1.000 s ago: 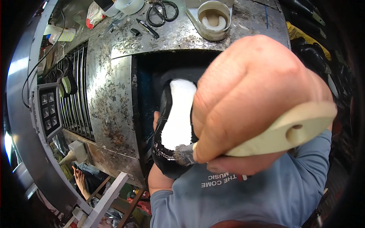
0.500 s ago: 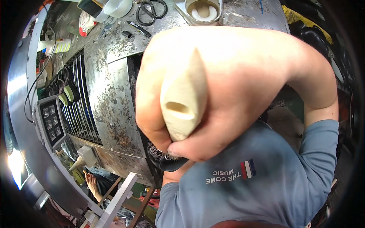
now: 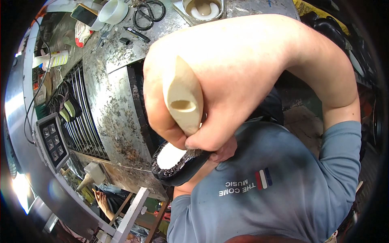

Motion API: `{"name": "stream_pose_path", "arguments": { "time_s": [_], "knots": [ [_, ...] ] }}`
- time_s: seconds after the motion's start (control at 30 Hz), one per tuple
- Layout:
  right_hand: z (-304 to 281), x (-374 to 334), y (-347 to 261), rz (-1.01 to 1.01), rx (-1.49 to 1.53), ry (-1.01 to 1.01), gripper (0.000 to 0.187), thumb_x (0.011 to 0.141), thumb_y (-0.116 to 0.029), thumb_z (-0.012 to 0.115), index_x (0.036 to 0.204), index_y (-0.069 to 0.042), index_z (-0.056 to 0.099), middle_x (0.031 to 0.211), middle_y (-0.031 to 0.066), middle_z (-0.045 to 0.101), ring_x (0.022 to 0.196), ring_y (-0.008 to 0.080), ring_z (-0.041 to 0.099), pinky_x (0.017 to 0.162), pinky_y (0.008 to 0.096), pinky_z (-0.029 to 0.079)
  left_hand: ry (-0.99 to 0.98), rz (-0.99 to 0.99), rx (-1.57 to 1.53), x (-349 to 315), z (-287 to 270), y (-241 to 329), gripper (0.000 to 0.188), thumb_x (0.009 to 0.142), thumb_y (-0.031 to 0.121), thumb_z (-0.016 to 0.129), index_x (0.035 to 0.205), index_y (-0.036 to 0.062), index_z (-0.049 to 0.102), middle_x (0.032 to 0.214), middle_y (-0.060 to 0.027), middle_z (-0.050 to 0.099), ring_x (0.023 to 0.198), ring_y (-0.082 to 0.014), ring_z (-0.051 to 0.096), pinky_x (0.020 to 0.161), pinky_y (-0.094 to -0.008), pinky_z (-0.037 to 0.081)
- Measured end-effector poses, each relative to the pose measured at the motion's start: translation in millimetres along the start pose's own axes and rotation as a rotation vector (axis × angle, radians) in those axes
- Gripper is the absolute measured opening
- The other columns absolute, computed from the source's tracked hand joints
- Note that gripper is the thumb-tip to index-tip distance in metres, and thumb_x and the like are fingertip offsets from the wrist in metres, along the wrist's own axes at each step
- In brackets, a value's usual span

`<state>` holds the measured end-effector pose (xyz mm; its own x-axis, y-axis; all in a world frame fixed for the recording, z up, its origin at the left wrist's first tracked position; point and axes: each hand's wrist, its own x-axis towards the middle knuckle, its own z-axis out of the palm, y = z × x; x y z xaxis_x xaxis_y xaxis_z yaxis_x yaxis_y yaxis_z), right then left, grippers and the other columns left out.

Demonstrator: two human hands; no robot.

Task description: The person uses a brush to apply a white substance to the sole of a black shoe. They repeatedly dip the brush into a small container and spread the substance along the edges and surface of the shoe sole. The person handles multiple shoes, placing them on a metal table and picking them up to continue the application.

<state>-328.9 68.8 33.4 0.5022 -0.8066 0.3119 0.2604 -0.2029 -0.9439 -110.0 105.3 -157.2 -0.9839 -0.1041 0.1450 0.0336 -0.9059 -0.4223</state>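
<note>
My right hand (image 3: pixel 231 81) reaches in from the right, closed around a brush (image 3: pixel 184 93) with a pale wooden handle. Its dark bristles, just below my fingertips, rest on or very near a black shoe upper (image 3: pixel 190 172). The shoe's underside faces up, white in the middle with a rough, dark gathered rim. My left hand (image 3: pixel 225 151) is at the shoe's end close to my body, fingers curled against it. Most of that hand is hidden behind my right hand and the shoe.
A stained metal bench (image 3: pixel 117 109) carries a tub of milky liquid (image 3: pixel 204 10), black-handled scissors (image 3: pixel 149 15), a marker (image 3: pixel 137 34) and a white bowl (image 3: pixel 114 12). Left are a metal rack (image 3: pixel 87 117) and a lamp panel (image 3: pixel 52 141). Another person's hand (image 3: pixel 104 203) shows lower left.
My right hand and the brush have shifted slightly left and up. More of the shoe's white underside now shows, and my left hand has come into view.
</note>
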Motion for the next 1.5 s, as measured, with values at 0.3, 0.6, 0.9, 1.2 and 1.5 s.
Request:
{"name": "stream_pose_path", "arguments": {
  "time_s": [0.3,0.6,0.9,1.2,1.5],
  "knots": [
    [-20,-7,6,-0.318,-0.397,0.154,0.018,0.084,-0.011,0.081,0.094,0.003,0.076,0.085,0.0144,0.074,0.075,0.0262,0.072,0.068,0.0348,0.057,0.091,0.188,0.222,-31,32,15,0.095,0.087,0.055,0.074,0.157,0.0036,0.036,0.147,-0.0188,0.055,0.131,-0.0373,0.057,0.115,-0.0548,0.043],
    [-38,-69,-8,-0.078,-0.332,0.452,0.029,0.085,-0.019,0.078,0.101,0.004,0.075,0.095,0.015,0.073,0.088,0.0204,0.07,0.08,0.0314,0.055,0.75,0.586,1.303,-127,190,99,0.072,0.091,0.037,0.076,0.148,0.0014,0.049,0.141,-0.0171,0.061,0.128,-0.0352,0.06,0.11,-0.0536,0.047],
    [-41,-111,15,0.015,-0.317,0.7,0.036,0.086,-0.033,0.077,0.097,0.001,0.072,0.093,0.0128,0.068,0.073,0.0153,0.063,0.063,0.0281,0.05,1.542,0.754,1.994,-140,308,220,0.052,0.079,0.025,0.09,0.116,-0.002,0.066,0.1,-0.0066,0.07,0.089,-0.0163,0.066,0.084,-0.0296,0.052],
    [-39,-128,22,0.136,-0.397,0.908,0.042,0.086,-0.043,0.075,0.095,-0.003,0.067,0.088,0.0093,0.063,0.07,0.0122,0.057,0.059,0.0263,0.044,1.993,0.973,2.301,-162,343,409,0.103,0.066,0.046,0.095,0.142,-0.0095,0.054,0.137,-0.0221,0.061,0.124,-0.0299,0.059,0.11,-0.04,0.041],
    [-36,-129,14,0.284,-0.426,1.075,0.044,0.085,-0.043,0.076,0.095,-0.002,0.068,0.089,0.0088,0.064,0.069,0.0117,0.059,0.058,0.0251,0.045,2.373,0.809,2.744,-150,334,535,0.088,0.071,0.064,0.083,0.133,0.0049,0.068,0.127,-0.0212,0.07,0.118,-0.0376,0.067,0.103,-0.047,0.049]
  ]
}}
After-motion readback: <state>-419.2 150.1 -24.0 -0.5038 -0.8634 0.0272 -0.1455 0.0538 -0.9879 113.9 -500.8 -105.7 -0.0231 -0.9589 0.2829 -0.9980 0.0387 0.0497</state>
